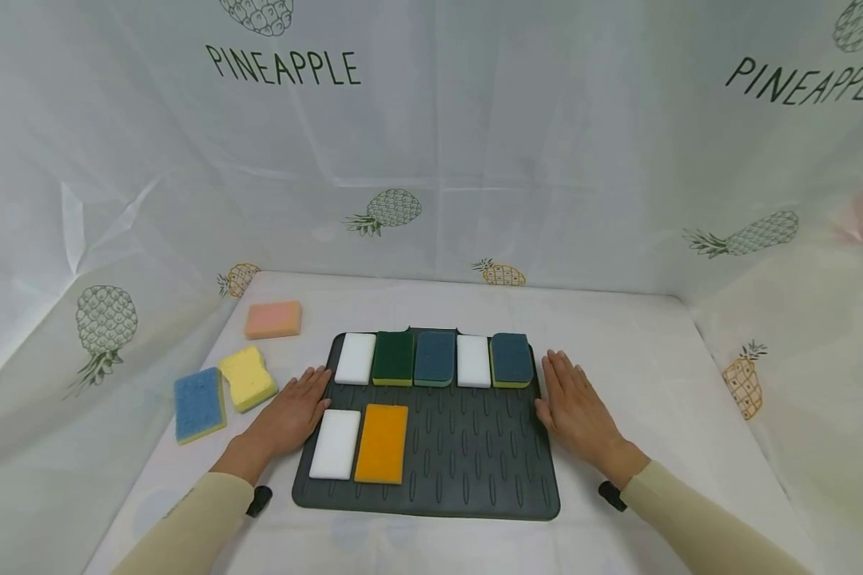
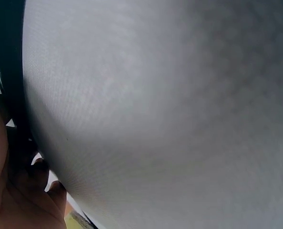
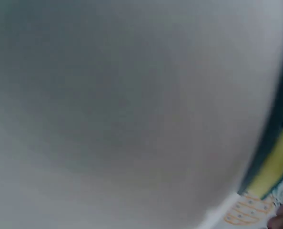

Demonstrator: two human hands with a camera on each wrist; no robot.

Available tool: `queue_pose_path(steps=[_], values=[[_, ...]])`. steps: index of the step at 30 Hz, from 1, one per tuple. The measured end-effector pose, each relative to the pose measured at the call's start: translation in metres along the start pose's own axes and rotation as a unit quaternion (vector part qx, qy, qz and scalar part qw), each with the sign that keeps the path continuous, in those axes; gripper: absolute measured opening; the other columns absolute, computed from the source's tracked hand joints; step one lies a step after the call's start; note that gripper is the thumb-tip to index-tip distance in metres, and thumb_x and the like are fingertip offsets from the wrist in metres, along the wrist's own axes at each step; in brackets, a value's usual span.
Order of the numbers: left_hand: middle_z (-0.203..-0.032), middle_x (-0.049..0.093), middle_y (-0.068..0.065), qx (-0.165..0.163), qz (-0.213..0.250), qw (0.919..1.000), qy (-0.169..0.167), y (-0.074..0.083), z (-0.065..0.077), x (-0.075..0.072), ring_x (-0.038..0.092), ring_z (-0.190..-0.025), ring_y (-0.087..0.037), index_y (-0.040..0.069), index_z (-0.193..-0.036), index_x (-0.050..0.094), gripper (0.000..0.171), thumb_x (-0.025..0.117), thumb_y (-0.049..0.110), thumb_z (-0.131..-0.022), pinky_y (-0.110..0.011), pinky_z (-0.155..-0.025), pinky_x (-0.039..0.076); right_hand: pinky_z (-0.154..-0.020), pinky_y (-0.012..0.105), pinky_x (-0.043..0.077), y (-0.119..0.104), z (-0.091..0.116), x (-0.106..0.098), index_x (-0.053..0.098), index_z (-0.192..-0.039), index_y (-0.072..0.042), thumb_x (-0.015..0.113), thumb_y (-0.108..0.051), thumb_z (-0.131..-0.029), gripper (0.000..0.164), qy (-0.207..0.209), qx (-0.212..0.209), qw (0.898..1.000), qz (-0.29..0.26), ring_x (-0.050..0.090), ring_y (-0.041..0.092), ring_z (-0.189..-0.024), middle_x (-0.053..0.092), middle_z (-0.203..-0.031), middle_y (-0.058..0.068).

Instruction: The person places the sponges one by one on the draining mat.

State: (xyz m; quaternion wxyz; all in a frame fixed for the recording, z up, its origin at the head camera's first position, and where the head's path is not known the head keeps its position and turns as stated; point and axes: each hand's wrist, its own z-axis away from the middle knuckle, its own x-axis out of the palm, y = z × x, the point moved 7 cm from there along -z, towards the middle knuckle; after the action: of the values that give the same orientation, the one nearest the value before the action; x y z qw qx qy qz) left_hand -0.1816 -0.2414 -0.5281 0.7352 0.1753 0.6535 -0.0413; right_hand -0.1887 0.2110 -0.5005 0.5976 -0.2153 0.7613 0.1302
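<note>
A dark grey ridged mat [image 1: 475, 479] lies on the table. Along its far edge stands a row of sponges: a white one [image 1: 355, 358], a dark green one [image 1: 393, 358], a blue one [image 1: 435, 358], another white one [image 1: 473, 361] and a blue-and-yellow one [image 1: 512, 359]. Nearer, on the left, lie a white sponge [image 1: 335, 444] and an orange sponge [image 1: 381, 444]. My left hand [image 1: 293, 411] rests against the mat's left edge, fingers extended. At the right edge, my right hand [image 1: 581, 411] lies with straight fingers. Both hold nothing. The wrist views show mostly blurred tabletop.
Left of the mat, on the white tablecloth [image 1: 633, 343], lie a pink-orange sponge [image 1: 273, 319], a yellow notched sponge [image 1: 248, 378] and a blue-and-yellow sponge [image 1: 199, 405]. A pineapple-print curtain [image 1: 518, 144] hangs behind and at the sides.
</note>
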Motion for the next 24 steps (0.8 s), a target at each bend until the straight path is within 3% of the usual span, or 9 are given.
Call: queue_pose_path(steps=[3, 6, 24], values=[[-0.166, 0.037, -0.026, 0.001, 0.002, 1.0000, 0.001, -0.001, -0.001, 0.000, 0.032, -0.156, -0.046, -0.006, -0.161, 0.034, 0.060, 0.047, 0.027, -0.114, -0.063, -0.127, 0.028, -0.127, 0.063, 0.029, 0.002, 0.010, 0.014, 0.030, -0.161, 0.011, 0.056, -0.033, -0.109, 0.072, -0.085, -0.002, 0.996, -0.005, 0.027, 0.046, -0.158, 0.029, -0.169, 0.028], [-0.166, 0.037, -0.026, -0.001, 0.003, 1.0000, -0.001, -0.001, -0.002, 0.001, 0.032, -0.156, -0.046, -0.006, -0.161, 0.034, 0.059, 0.047, 0.027, -0.114, -0.063, -0.127, 0.028, -0.127, 0.062, 0.028, 0.002, 0.015, 0.020, 0.031, -0.161, 0.009, 0.053, -0.037, -0.111, 0.072, -0.120, -0.007, 0.993, -0.015, 0.027, 0.044, -0.159, 0.030, -0.170, 0.026], [-0.165, 0.038, -0.028, -0.013, -0.012, 0.9997, -0.017, 0.004, -0.004, -0.002, 0.034, -0.155, -0.046, -0.007, -0.160, 0.036, 0.058, 0.048, 0.024, -0.113, -0.061, -0.127, 0.031, -0.127, 0.057, 0.032, 0.004, 0.014, 0.026, 0.036, -0.160, 0.008, 0.054, -0.040, -0.109, 0.072, -0.117, -0.046, 0.992, 0.022, 0.032, 0.041, -0.158, 0.034, -0.169, 0.024]])
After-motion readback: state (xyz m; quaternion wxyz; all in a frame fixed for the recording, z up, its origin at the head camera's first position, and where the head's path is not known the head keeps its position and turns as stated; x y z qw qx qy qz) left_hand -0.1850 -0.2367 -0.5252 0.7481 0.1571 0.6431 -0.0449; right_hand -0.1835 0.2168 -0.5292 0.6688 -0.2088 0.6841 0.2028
